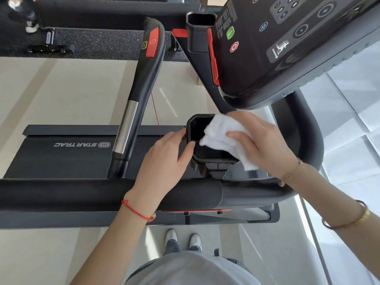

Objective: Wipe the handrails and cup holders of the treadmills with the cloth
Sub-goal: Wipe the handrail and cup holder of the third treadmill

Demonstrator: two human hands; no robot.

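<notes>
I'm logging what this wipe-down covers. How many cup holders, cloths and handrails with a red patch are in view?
Cup holders: 2, near one and far one
Cloths: 1, white cloth
Handrails with a red patch: 1, handrail
Total: 4

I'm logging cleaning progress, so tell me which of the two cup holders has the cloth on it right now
The near cup holder, between both hands: the right hand presses the white cloth over its rim. The far cup holder, beside the console, is untouched.

Both arms reach forward and down. The left hand point(164, 153) has curled fingers, thumb extended. The right hand point(265, 140) pinches with thumb and fingers.
</notes>
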